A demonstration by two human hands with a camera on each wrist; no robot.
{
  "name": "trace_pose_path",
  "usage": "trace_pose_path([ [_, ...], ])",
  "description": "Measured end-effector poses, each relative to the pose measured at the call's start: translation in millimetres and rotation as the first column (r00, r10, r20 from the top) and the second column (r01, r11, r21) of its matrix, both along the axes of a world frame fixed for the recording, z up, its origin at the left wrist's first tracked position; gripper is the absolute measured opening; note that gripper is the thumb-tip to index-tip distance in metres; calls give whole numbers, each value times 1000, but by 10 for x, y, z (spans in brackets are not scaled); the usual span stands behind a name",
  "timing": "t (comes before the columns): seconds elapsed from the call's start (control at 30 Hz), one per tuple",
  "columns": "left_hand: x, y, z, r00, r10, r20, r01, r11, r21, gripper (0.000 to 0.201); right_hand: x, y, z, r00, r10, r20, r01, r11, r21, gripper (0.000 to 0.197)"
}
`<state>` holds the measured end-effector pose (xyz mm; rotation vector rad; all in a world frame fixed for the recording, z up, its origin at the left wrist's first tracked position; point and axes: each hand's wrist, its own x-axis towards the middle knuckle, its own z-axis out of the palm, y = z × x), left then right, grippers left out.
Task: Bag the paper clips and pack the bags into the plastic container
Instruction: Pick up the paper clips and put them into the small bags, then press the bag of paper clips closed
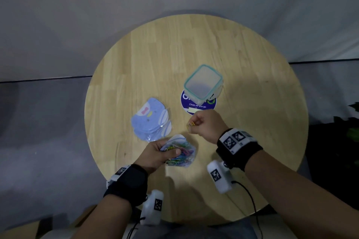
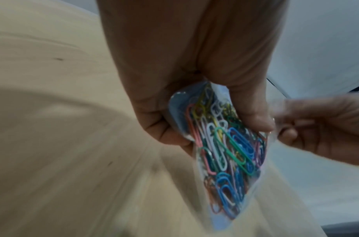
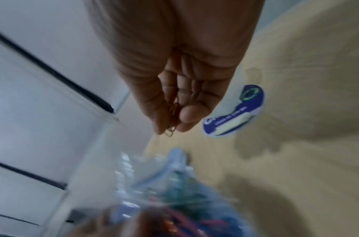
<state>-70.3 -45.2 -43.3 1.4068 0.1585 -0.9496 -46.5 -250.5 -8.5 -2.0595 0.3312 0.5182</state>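
My left hand (image 1: 163, 151) grips a small clear bag (image 1: 179, 151) stuffed with coloured paper clips (image 2: 225, 147) just above the near part of the round wooden table (image 1: 252, 122). Thumb and fingers squeeze the bag's upper part (image 2: 194, 99). My right hand (image 1: 204, 124) hovers above and to the right of the bag, pinching a few paper clips (image 1: 191, 124), which also show between its fingertips as clips (image 3: 172, 121). The plastic container (image 1: 203, 83), lidless with a teal rim, stands further back on the table.
A stack of blue cartoon-printed bags (image 1: 150, 120) lies left of centre. A round blue sticker (image 1: 198, 105) reading "Clean as you go" sits under the container's near side. A dark floor line (image 1: 48, 78) runs behind the table.
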Motion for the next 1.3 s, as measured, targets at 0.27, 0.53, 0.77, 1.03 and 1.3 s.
trace_pose_path([
  [0.27,28,-165,206,998,-57,29,59,995,-77,24,-17,82,492,962,256,97,-253,966,-47,13],
  [0.53,20,-246,292,996,-84,36,89,984,-152,35,-132,5,738,920,387,63,-378,918,-119,27],
  [0.77,117,-274,425,999,-29,23,33,976,-217,40,-404,-160,778,937,306,171,-287,950,-126,31],
  [1.03,78,-364,522,998,60,14,-54,960,-276,54,-397,-187,652,926,372,69,-376,924,68,16],
  [1.3,84,-375,592,972,235,6,-226,941,-253,35,-433,-121,558,976,-29,215,-31,962,271,19],
])
